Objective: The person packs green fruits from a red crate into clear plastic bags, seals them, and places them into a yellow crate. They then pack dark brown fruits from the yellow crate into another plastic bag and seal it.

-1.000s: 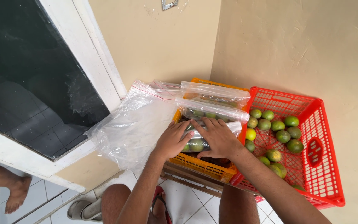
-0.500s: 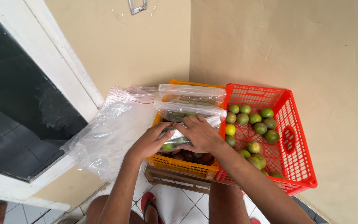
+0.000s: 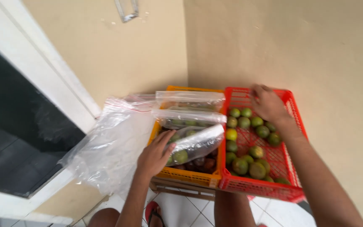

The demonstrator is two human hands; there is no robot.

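Two hands were on the bagged limes (image 3: 192,145) earlier; now only the left hand (image 3: 154,156) grasps that bag in the orange crate (image 3: 190,176), while the right hand (image 3: 267,103), loosely open, is reached over the red crate (image 3: 265,189). Beige walls (image 3: 299,46) and tiled floor (image 3: 190,210) are seen.

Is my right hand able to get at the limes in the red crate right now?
Probably yes. The right hand is already over the far end of the red crate, which is open-topped, and the limes lie uncovered with nothing over them.
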